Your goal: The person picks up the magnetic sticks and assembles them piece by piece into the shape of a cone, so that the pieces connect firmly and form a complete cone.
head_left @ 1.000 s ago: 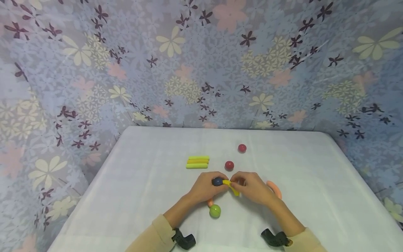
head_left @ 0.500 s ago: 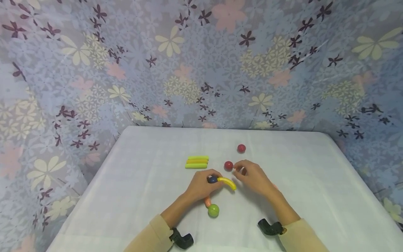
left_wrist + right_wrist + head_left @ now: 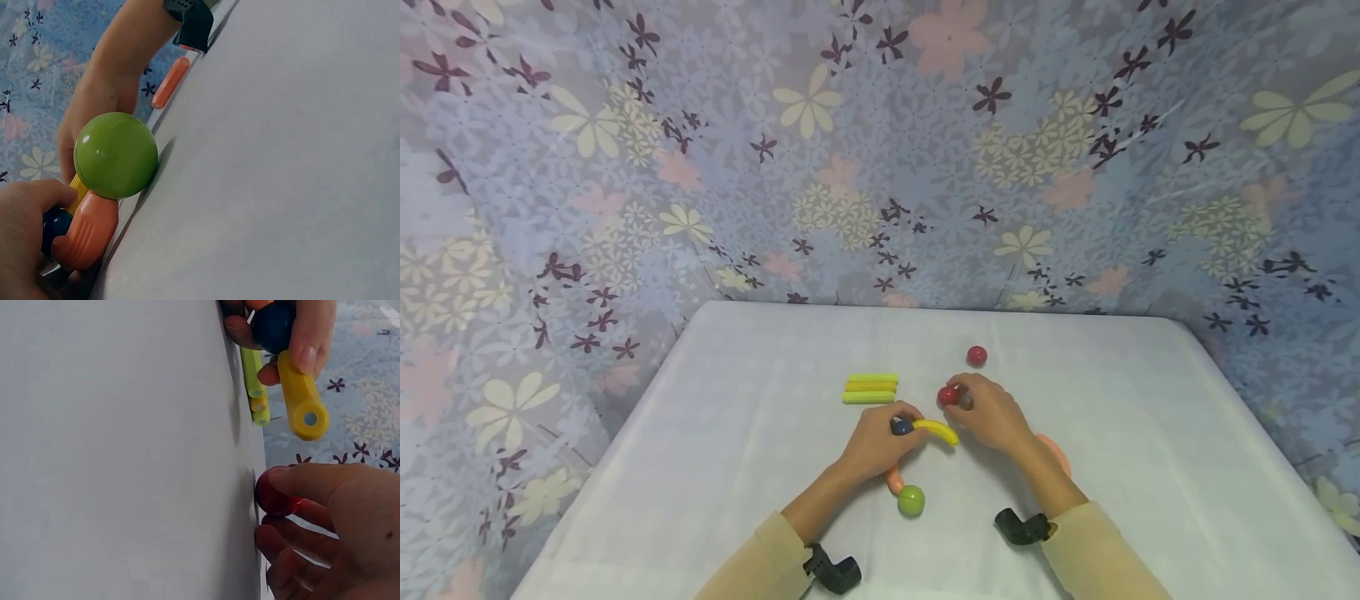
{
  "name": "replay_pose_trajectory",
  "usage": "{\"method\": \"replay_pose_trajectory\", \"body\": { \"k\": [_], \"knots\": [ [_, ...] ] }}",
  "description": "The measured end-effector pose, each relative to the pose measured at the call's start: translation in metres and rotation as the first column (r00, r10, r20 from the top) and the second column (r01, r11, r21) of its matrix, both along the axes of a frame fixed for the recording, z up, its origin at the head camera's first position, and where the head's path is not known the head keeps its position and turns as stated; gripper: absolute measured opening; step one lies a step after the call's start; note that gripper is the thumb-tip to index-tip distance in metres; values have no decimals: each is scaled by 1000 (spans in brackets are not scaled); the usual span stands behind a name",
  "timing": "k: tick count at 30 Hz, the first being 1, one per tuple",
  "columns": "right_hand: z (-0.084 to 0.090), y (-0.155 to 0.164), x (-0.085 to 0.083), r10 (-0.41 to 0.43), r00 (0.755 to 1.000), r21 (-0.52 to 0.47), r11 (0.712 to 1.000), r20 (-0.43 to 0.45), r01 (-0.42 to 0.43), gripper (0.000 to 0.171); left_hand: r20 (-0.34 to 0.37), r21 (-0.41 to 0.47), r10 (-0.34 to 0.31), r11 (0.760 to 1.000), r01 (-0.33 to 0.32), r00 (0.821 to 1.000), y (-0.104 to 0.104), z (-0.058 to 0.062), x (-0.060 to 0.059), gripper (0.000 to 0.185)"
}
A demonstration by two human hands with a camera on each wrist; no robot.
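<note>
My left hand [image 3: 880, 442] grips a dark blue ball [image 3: 273, 328] with a curved yellow piece [image 3: 938, 431] joined to it. The yellow piece points right, its round, pale-centred end free in the right wrist view. Below that hand, a curved orange piece [image 3: 87, 231] runs to a green ball [image 3: 912, 500]; its upper end is hidden by the fingers in the head view. My right hand [image 3: 992, 412] pinches a red ball [image 3: 275, 492] between thumb and fingers, low over the white tablecloth.
Several straight yellow-green sticks [image 3: 870, 388] lie side by side left of the hands. Another red ball [image 3: 977, 356] lies farther back. A second curved orange piece [image 3: 1055, 454] lies partly behind the right forearm. A floral cloth [image 3: 880, 167] hangs behind the table [image 3: 760, 350].
My right hand has let go of the yellow piece, moved up and away, and taken hold of the nearer red ball. My left hand has shifted slightly left with the blue ball and yellow piece.
</note>
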State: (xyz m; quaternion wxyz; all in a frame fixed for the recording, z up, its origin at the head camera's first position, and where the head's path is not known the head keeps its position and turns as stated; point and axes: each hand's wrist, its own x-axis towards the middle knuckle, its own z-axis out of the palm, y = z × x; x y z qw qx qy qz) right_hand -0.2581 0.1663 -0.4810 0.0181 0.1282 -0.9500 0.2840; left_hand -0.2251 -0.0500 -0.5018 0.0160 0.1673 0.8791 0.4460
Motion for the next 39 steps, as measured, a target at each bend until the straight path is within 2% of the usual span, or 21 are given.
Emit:
{"method": "replay_pose_trajectory", "body": {
  "k": [10, 20, 26, 34, 39],
  "knots": [
    [0, 19, 14, -35, 997, -6, 999, 64, 36, 35, 1, 7, 13, 1000, -13, 1000, 0, -2, -1, 20],
    [8, 30, 38, 12, 992, -1, 1000, 125, -12, 31, 1, 45, 50, 998, -50, 999, 1, -5, -2, 18],
    [11, 28, 47, 38, 988, -20, 999, 148, -35, 31, -9, 43, 60, 997, -60, 998, 2, -5, -2, 18],
    [11, 25, 49, 99, 990, -41, 995, 98, -96, 28, -9, 30, 70, 997, -70, 997, 3, -5, -3, 18],
    [8, 24, 49, 113, 991, -58, 992, 69, -109, 29, -21, 13, 46, 999, -46, 999, 3, -6, -3, 25]
  ]
}}
